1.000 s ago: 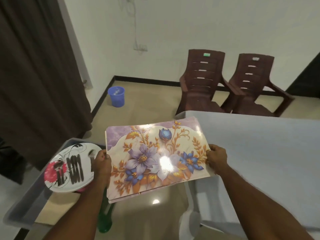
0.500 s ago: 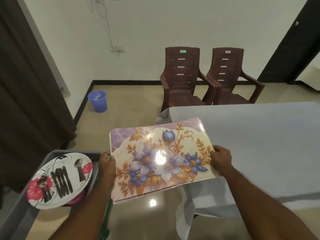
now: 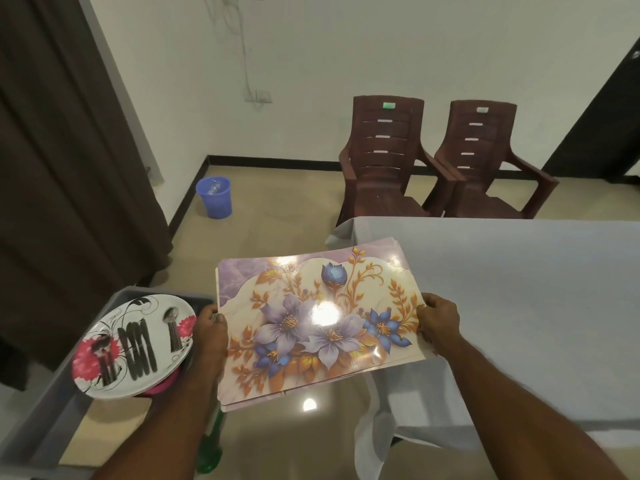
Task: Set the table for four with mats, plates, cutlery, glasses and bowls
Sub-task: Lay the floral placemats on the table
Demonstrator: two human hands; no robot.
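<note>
I hold a stack of glossy floral mats (image 3: 318, 320) level in the air, just off the left corner of the table (image 3: 519, 306). My left hand (image 3: 209, 327) grips the stack's left edge and my right hand (image 3: 438, 320) grips its right edge. To the left, a white plate with red flowers (image 3: 135, 344) rests in a grey bin (image 3: 45, 427). Dark forks and spoons (image 3: 138, 348) lie on the plate. Something pink shows under the plate.
The table wears a pale grey cloth that hangs over its edges. Two brown plastic chairs (image 3: 384, 157) (image 3: 485, 161) stand behind it by the wall. A blue bucket (image 3: 214, 196) sits on the floor near a dark curtain (image 3: 69, 168). A green bottle (image 3: 211, 448) stands below my left arm.
The view has swung right and the table now fills more of the frame. The mats, still in both hands, have shifted slightly toward the table corner.
</note>
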